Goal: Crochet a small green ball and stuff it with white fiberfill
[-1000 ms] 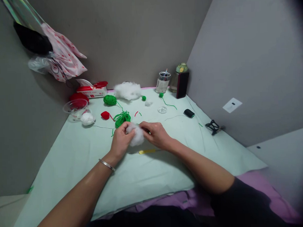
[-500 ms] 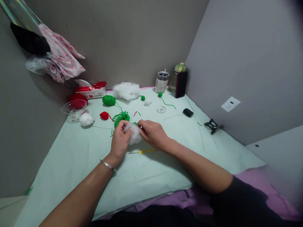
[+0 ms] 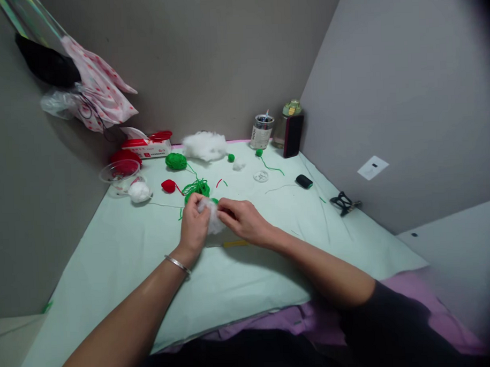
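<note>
Near the middle of the table, a tuft of white fiber stuffing (image 3: 213,221) sits between my two hands. My left hand (image 3: 195,222) is closed on its left side. My right hand (image 3: 241,218) pinches at its right edge, its fingertips partly hidden. A small bit of green (image 3: 215,201) shows just behind the stuffing; I cannot tell what holds it. Loose green yarn (image 3: 197,189) lies directly beyond my left hand. Below my right hand lies a crochet hook with a yellow handle (image 3: 234,244), partly covered by that hand.
At the back are a pile of white stuffing (image 3: 205,146), a green yarn ball (image 3: 175,161), a tissue box (image 3: 155,149), a can of pens (image 3: 262,133) and a phone (image 3: 293,136) against a bottle. A plastic tub (image 3: 120,180) and white yarn ball (image 3: 140,192) stand left. A black clip (image 3: 344,203) lies right.
My right hand has shifted slightly left, closer to my left hand, and the tuft of stuffing has moved a little left. It covers more of the hook's handle.
</note>
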Motion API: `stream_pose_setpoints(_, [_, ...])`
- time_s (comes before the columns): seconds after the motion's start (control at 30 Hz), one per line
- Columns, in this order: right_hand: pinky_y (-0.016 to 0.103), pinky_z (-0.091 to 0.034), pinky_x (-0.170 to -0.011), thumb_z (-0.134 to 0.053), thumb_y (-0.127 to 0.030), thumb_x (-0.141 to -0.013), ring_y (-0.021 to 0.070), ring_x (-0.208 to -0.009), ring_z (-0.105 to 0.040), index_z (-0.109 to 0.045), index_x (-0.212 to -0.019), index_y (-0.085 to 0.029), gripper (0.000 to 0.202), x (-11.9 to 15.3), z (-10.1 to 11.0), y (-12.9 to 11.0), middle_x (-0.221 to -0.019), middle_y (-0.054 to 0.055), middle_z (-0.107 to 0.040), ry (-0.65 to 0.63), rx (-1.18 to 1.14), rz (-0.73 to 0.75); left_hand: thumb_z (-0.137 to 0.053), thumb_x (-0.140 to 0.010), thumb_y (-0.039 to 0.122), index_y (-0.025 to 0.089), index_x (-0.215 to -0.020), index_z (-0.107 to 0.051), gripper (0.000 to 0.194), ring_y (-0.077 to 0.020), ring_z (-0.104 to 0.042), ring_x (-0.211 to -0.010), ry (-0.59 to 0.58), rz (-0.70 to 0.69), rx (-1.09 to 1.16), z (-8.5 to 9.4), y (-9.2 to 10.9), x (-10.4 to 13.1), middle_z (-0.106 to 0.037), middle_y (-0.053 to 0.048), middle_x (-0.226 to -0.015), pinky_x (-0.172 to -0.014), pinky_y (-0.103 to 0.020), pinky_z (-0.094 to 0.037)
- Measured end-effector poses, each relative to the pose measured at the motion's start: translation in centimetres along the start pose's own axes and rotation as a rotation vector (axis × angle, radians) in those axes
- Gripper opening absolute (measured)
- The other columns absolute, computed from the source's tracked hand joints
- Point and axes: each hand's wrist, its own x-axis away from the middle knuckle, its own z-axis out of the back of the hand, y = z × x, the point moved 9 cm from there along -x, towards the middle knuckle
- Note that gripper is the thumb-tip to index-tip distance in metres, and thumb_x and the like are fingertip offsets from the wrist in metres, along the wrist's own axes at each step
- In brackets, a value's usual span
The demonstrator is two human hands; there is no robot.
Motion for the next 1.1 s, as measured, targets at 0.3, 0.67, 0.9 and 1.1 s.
stream_pose_setpoints(0.3, [0.026,-0.029,-0.057,-0.058,-0.043,-0.079,0.0105,-0.058,-0.033,-0.054,-0.068,-0.021,0.026,-1.3,0.0,2.6,-0.058,-0.008,-0.038,0.011,-0.267,-0.124,-0.064,-0.069,0.013,0.023,-0.078,-0.053,0.017,-0.0137,-0.042,-0.063,-0.047,0.063,0.062,-0.3,-0.6,-0.1,-0.049,0.005,-0.070,-0.056,-0.025,-0.034])
stream_pose_setpoints(0.67, [0.025,-0.027,-0.057,-0.057,-0.034,-0.073,0.0111,-0.059,-0.037,-0.049,-0.063,-0.022,0.018,-1.1,2.1,5.1,-0.056,-0.006,-0.044,0.158,-0.197,-0.205,-0.068,-0.084,0.051,0.021,-0.083,-0.061,0.031,-0.0146,-0.051,-0.067,-0.302,0.253,0.220,-2.3,0.8,0.7,-0.057,0.000,-0.078,-0.056,-0.024,-0.042])
stream_pose_setpoints(0.9, [0.027,-0.026,-0.061,-0.059,-0.026,-0.073,0.0114,-0.062,-0.035,-0.046,-0.061,-0.022,0.019,-0.8,2.5,4.4,-0.058,-0.006,-0.042,0.167,-0.062,-0.182,-0.090,-0.062,0.036,0.018,-0.084,-0.065,0.038,-0.0129,-0.053,-0.063,-0.320,0.299,0.171,-2.6,-0.6,0.5,-0.063,0.001,-0.076,-0.056,-0.023,-0.043])
stream_pose_setpoints(1.1, [0.028,-0.027,-0.064,-0.056,-0.030,-0.082,0.0120,-0.064,-0.037,-0.048,-0.067,-0.022,0.019,-0.7,2.3,3.1,-0.062,-0.006,-0.044,0.096,-0.046,-0.124,-0.086,-0.061,0.033,0.019,-0.085,-0.064,0.036,-0.0123,-0.050,-0.064,-0.229,0.220,0.143,-1.9,-1.2,0.2,-0.059,0.004,-0.075,-0.056,-0.022,-0.039])
